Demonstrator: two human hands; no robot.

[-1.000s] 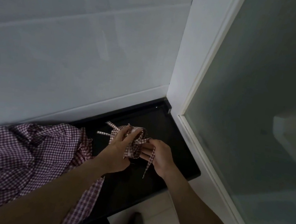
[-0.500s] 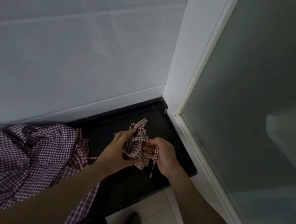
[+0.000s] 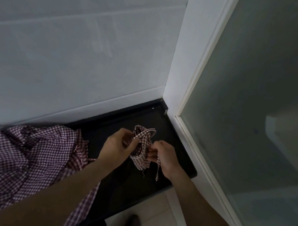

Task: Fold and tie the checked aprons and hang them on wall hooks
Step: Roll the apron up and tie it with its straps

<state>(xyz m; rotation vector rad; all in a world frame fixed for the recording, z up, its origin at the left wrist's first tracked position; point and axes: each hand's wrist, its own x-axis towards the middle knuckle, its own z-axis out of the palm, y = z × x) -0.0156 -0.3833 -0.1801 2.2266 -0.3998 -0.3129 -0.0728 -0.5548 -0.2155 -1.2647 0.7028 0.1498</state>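
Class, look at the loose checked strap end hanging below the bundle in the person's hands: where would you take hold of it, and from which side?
Pinch the strap tail near its free lower end, from the right: it hangs clear below the right hand.

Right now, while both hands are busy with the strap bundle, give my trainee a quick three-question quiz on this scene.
1. True or false: the left hand and the right hand both hold the checked bundle.
2. Where is the loose checked apron? A) hanging on a hook B) heaped on the black counter to the left of the hands C) on the floor
3. Fill in: a thin strap hangs down from the ____ hand.

Key: 1 true; 2 B; 3 right.
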